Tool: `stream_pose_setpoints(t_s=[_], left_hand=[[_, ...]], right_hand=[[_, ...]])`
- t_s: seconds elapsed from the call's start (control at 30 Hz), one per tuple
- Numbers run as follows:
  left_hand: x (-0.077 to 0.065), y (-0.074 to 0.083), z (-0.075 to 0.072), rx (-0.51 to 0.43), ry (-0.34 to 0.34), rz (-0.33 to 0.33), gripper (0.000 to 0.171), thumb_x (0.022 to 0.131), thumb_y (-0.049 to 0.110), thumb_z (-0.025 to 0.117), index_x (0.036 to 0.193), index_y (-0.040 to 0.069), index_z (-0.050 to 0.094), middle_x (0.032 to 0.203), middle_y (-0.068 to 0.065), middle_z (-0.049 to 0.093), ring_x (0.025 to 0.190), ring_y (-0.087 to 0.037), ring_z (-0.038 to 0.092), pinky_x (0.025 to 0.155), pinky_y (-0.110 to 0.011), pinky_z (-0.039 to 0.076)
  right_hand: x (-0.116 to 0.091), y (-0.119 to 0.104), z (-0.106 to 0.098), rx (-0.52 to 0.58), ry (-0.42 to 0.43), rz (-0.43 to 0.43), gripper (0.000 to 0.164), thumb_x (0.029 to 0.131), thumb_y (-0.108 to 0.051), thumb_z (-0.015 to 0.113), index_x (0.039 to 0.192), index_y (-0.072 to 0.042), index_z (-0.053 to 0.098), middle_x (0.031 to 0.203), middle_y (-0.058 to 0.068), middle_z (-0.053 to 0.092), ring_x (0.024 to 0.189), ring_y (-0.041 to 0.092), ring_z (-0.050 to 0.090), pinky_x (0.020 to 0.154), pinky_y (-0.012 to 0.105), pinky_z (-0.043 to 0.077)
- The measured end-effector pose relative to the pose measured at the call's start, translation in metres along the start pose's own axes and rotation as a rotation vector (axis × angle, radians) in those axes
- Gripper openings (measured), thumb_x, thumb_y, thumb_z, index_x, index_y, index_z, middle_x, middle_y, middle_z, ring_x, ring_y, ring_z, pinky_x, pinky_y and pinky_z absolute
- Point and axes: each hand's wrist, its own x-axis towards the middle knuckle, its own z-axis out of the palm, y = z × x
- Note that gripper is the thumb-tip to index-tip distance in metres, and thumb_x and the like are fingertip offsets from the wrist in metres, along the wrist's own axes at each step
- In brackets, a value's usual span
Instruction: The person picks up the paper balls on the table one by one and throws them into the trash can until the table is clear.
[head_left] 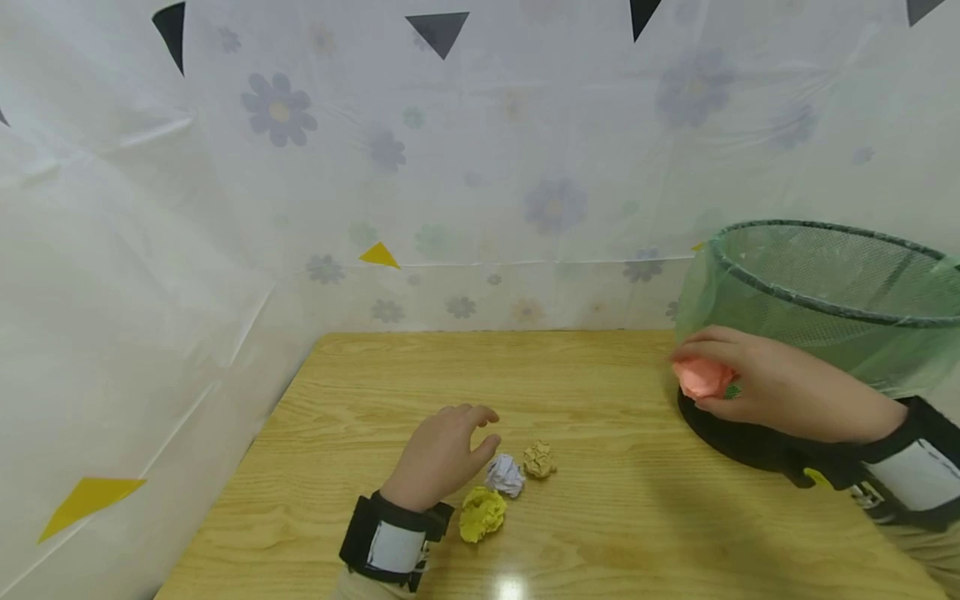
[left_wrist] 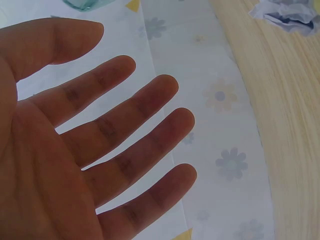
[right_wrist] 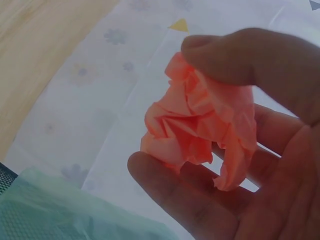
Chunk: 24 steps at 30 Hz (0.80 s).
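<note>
My right hand (head_left: pixel 780 383) holds a crumpled pink paper ball (head_left: pixel 703 377) between thumb and fingers, in front of the bin's lower side. In the right wrist view the pink ball (right_wrist: pixel 200 125) sits between the thumb and the curled fingers. My left hand (head_left: pixel 442 454) hovers by three crumpled paper balls on the table: a white one (head_left: pixel 506 475), a yellow one (head_left: pixel 482 514) and a tan one (head_left: pixel 540 460). Its fingers are spread and hold nothing in the left wrist view, where the white ball (left_wrist: pixel 290 15) shows at the top right.
A mesh bin (head_left: pixel 825 308) with a green bag liner and dark rim stands at the table's right side. The wooden table (head_left: pixel 360 383) meets a flower-printed white sheet (head_left: pixel 480 167) behind and at left. Each wrist wears a black strap.
</note>
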Motion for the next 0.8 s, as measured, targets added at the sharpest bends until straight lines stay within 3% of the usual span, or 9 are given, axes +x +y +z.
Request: stream_pose_setpoints(t_s=[0.3,0.5,0.7,0.8], left_hand=[[0.001,-0.001,0.001,-0.004,-0.004,-0.001,0.025,0.091,0.033,0.059,0.110,0.017,0.065,0.103,-0.001,0.066,0.088,-0.017,0.060,0.070,-0.032,0.049],[0.001,-0.001,0.003,-0.005,-0.011,-0.002,0.026,0.091,0.033,0.058,0.111,0.018,0.066,0.104,-0.001,0.065,0.089,-0.017,0.060,0.071,-0.032,0.049],[0.001,-0.001,0.004,-0.003,-0.009,0.001,0.026,0.091,0.033,0.059,0.111,0.018,0.066,0.105,-0.002,0.065,0.089,-0.017,0.060,0.070,-0.032,0.049],[0.001,-0.001,0.005,-0.002,-0.006,0.001,0.026,0.091,0.033,0.059,0.111,0.018,0.066,0.104,-0.002,0.066,0.088,-0.017,0.060,0.070,-0.032,0.049]], right_hand=[[-0.003,0.004,-0.010,0.005,-0.015,0.093,0.049,0.071,-0.006,0.079,0.115,-0.014,0.059,0.110,-0.004,0.054,0.087,0.009,0.054,0.064,0.024,0.048],[-0.004,0.005,-0.019,0.146,-0.088,0.237,0.047,0.077,-0.005,0.074,0.120,-0.011,0.056,0.117,0.005,0.051,0.078,0.010,0.053,0.051,0.023,0.046],[-0.005,0.009,-0.024,0.001,0.003,0.169,0.048,0.070,-0.007,0.080,0.114,-0.010,0.060,0.108,0.003,0.056,0.086,0.014,0.055,0.060,0.026,0.047],[-0.006,0.011,-0.026,-0.057,0.062,0.128,0.051,0.064,-0.006,0.084,0.109,-0.011,0.062,0.104,0.000,0.057,0.080,0.012,0.055,0.057,0.024,0.047]])
